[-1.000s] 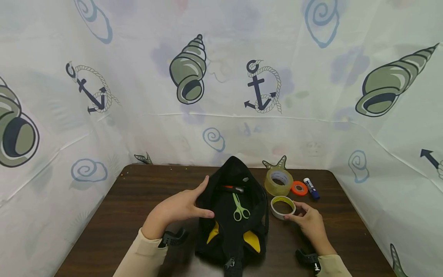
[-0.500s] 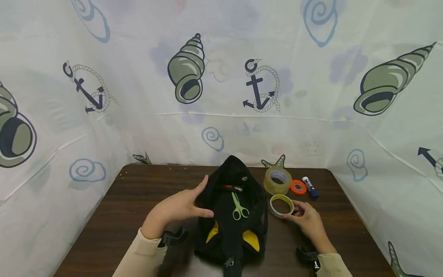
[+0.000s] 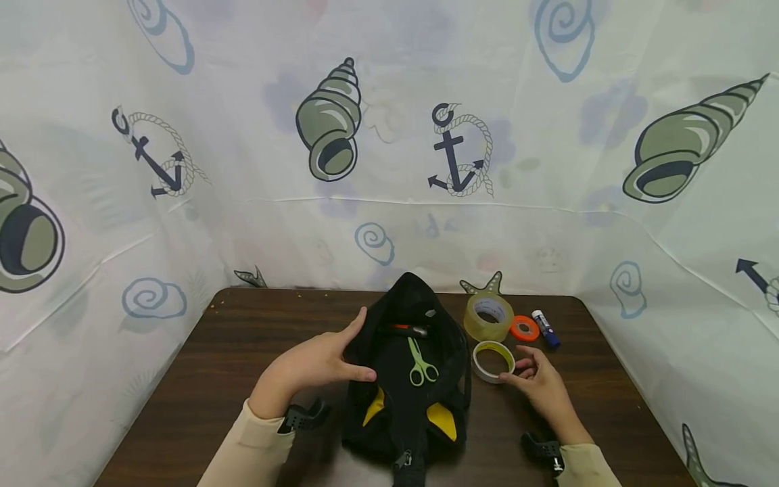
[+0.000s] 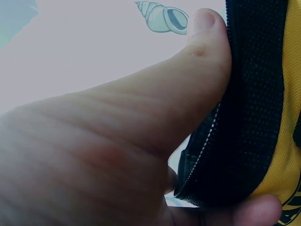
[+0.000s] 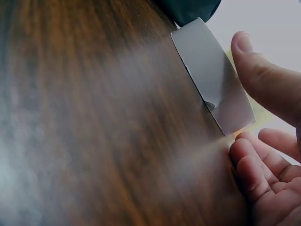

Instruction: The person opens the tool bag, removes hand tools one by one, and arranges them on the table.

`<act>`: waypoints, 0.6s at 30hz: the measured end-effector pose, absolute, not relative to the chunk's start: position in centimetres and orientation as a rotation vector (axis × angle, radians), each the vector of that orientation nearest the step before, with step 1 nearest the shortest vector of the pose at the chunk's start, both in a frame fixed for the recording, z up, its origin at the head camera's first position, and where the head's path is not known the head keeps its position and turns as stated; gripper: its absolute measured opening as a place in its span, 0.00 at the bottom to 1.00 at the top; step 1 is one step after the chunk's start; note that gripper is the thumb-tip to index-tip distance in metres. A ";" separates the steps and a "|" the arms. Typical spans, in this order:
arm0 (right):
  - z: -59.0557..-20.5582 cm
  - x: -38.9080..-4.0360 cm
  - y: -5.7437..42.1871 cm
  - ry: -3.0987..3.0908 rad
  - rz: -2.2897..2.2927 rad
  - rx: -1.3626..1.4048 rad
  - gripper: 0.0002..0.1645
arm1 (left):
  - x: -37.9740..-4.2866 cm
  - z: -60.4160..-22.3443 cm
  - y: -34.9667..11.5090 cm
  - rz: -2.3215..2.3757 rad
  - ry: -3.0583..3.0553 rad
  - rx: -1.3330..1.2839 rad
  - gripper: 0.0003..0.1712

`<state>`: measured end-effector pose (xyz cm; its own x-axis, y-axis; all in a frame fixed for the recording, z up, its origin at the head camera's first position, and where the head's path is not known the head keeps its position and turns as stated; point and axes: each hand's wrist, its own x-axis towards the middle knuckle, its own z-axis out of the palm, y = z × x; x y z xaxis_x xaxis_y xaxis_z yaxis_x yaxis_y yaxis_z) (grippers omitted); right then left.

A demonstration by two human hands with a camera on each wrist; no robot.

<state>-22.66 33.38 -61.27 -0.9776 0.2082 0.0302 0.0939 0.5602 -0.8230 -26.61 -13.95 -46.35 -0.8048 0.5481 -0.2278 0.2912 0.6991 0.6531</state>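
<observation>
In the head view an unzipped black-and-yellow bag (image 3: 399,419) stands on the table, its mouth facing up. My left hand (image 3: 316,368) holds the bag's left side, thumb and fingers spread along the rim; the left wrist view shows the zipper edge (image 4: 207,136) between them. Inside the bag lie light green scissors (image 3: 420,368) and a red-and-black object (image 3: 409,331). My right hand (image 3: 544,389) is beside a white tape roll (image 3: 485,375), thumb by its near right rim and fingers loosely curled. In the right wrist view the thumb (image 5: 263,75) stands away from the roll's outer face.
Behind the white roll are a large clear packing tape roll (image 3: 477,331), a small orange tape roll (image 3: 519,335) and a blue glue stick (image 3: 548,331) with a white cap. The brown table (image 3: 262,321) ends at a printed cloth backdrop (image 3: 402,135).
My right fingers have loosened and drawn slightly away from the white tape roll's right side. The roll stays almost in place. My left hand still holds the bag's rim.
</observation>
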 end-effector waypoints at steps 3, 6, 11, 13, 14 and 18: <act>-61.1 -22.4 33.4 -2.633 1.416 -0.293 0.47 | -26.6 -46.3 -13.9 0.865 2.501 0.652 0.72; -60.9 -22.1 33.3 -2.554 1.441 -0.333 0.41 | -26.6 -46.3 -13.9 0.863 2.499 0.647 0.72; -59.1 -21.4 32.6 -2.373 1.473 -0.348 0.32 | -26.6 -46.4 -13.9 0.854 2.498 0.650 0.71; -57.7 -21.1 31.9 -2.326 1.451 -0.292 0.28 | -26.6 -46.4 -14.0 0.853 2.502 0.655 0.71; -56.8 -21.1 31.4 -2.299 1.446 -0.253 0.26 | -26.6 -46.4 -14.0 0.857 2.502 0.658 0.71; -53.1 -20.8 28.9 -2.216 1.442 -0.070 0.18 | -26.6 -46.3 -14.3 0.871 2.504 0.674 0.70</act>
<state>-20.79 28.94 -53.08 -0.8778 0.3017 0.3722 -0.2182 0.4398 -0.8712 -26.63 -14.28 -46.31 -0.8022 0.5584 -0.2111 0.3068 0.6890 0.6566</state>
